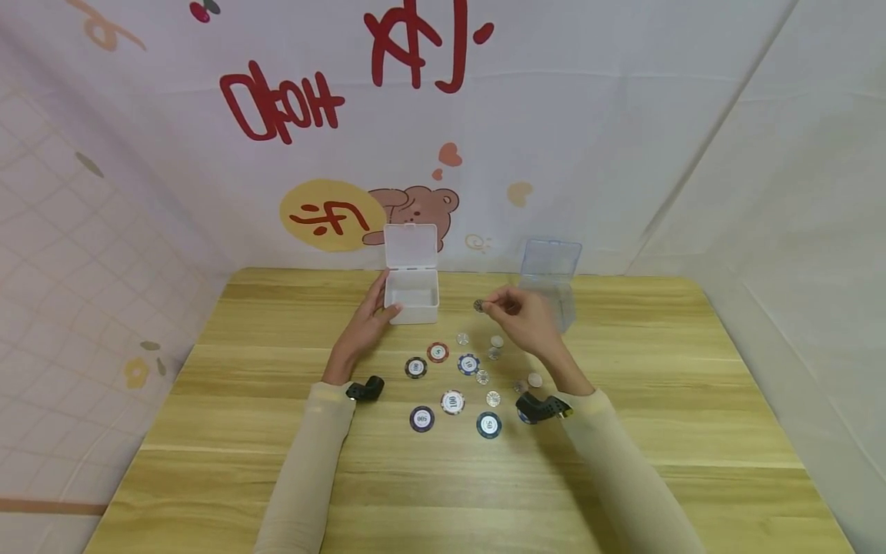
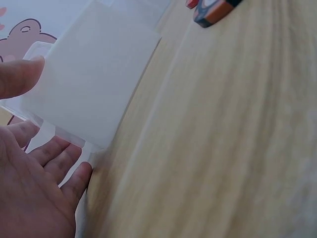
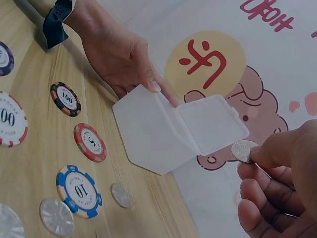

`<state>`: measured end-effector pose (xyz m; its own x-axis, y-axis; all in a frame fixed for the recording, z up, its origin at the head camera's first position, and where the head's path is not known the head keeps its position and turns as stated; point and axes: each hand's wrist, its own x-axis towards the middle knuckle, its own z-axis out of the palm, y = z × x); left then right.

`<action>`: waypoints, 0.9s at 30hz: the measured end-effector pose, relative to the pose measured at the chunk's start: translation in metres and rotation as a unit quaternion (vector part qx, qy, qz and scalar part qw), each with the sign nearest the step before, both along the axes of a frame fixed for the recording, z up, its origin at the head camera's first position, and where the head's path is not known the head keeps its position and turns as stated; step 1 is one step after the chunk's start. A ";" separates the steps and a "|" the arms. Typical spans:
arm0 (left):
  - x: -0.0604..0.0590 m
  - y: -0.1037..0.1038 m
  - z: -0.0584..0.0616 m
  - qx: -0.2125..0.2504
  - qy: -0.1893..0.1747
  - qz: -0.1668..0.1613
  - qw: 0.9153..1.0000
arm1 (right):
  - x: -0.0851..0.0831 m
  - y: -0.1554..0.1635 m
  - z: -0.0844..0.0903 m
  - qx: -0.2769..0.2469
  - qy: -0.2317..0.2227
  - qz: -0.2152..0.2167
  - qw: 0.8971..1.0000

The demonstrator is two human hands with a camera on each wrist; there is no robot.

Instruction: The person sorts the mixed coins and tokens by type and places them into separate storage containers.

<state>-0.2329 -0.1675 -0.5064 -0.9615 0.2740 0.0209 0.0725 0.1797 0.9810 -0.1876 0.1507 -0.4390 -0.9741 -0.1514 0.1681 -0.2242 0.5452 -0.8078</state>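
Observation:
My left hand (image 1: 364,325) grips the left side of a white plastic box (image 1: 418,315), its lid (image 1: 411,245) raised at the back. In the left wrist view the thumb (image 2: 22,78) lies at the rim and the other fingers (image 2: 62,156) along the side. My right hand (image 1: 527,319) pinches a silver coin (image 3: 242,150) between thumb and forefinger, raised to the right of the white box. Below it on the table lie several more silver coins (image 1: 493,398) and poker chips, among them a red chip (image 1: 438,352) and a blue chip (image 1: 468,364).
A clear plastic box (image 1: 566,306) with its lid up stands behind my right hand, partly hidden by it. More chips, including a purple chip (image 1: 421,418) and a dark chip (image 1: 488,425), lie nearer me. A printed cloth (image 1: 609,154) hangs behind the wooden table (image 1: 277,323).

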 end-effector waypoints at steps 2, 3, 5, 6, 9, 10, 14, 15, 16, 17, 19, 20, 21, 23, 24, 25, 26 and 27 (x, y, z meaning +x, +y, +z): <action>0.000 0.001 0.000 0.005 0.000 -0.003 1.000 | -0.002 -0.002 0.000 -0.004 0.003 0.000 1.000; 0.000 0.001 -0.001 0.007 -0.001 -0.004 1.000 | -0.002 -0.002 -0.001 -0.005 0.003 0.001 1.000; 0.001 0.002 -0.002 0.009 -0.003 -0.006 1.000 | -0.004 -0.004 -0.001 -0.010 0.001 0.002 1.000; 0.001 0.002 -0.003 0.010 -0.005 -0.005 1.000 | -0.005 -0.005 -0.002 -0.011 -0.001 0.002 1.000; 0.002 0.002 -0.004 0.003 -0.008 -0.002 1.000 | -0.009 -0.008 -0.002 -0.015 -0.007 0.004 1.000; 0.002 0.002 -0.005 -0.001 -0.007 0.000 1.000 | -0.010 -0.009 -0.001 -0.016 -0.009 0.003 1.000; 0.001 0.001 -0.004 -0.004 0.001 0.003 1.000 | -0.015 -0.015 0.002 -0.020 -0.013 0.007 1.000; 0.001 0.001 -0.004 -0.004 0.004 0.002 1.000 | -0.016 -0.016 0.003 -0.022 -0.014 0.008 1.000; 0.001 0.000 -0.003 -0.001 0.003 0.002 1.000 | -0.017 -0.018 0.004 -0.022 -0.014 0.010 1.000; 0.001 0.000 -0.003 0.001 0.003 0.001 1.000 | -0.019 -0.019 0.004 -0.023 -0.013 0.012 1.000; 0.000 0.000 -0.003 -0.001 0.001 -0.002 1.000 | -0.021 -0.021 0.004 -0.021 -0.012 0.016 1.000; 0.000 -0.001 -0.003 -0.003 -0.001 -0.002 1.000 | -0.022 -0.023 0.005 -0.020 -0.011 0.018 1.000; 0.000 -0.001 -0.003 -0.004 -0.002 -0.002 1.000 | -0.024 -0.024 0.005 -0.019 -0.010 0.021 1.000; -0.001 -0.001 -0.002 -0.004 -0.007 -0.003 1.000 | -0.025 -0.026 0.005 -0.017 -0.007 0.025 1.000; -0.001 -0.001 -0.002 -0.005 -0.009 -0.004 1.000 | -0.026 -0.027 0.006 -0.016 -0.006 0.027 0.999; -0.001 0.000 -0.002 -0.004 -0.012 -0.004 1.000 | -0.027 -0.028 0.006 -0.016 -0.005 0.029 0.999; -0.002 0.000 -0.002 -0.003 -0.014 -0.005 1.000 | -0.027 -0.029 0.007 -0.015 -0.005 0.030 0.999; -0.003 0.000 -0.002 -0.002 -0.015 -0.006 1.000 | -0.028 -0.029 0.007 -0.014 -0.004 0.030 0.999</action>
<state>-0.2354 -0.1675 -0.5083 -0.9582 0.2861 -0.0086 0.0455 0.1820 0.9823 -0.2154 0.1212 -0.4316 -0.9648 -0.2050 0.1648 -0.2489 0.5088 -0.8241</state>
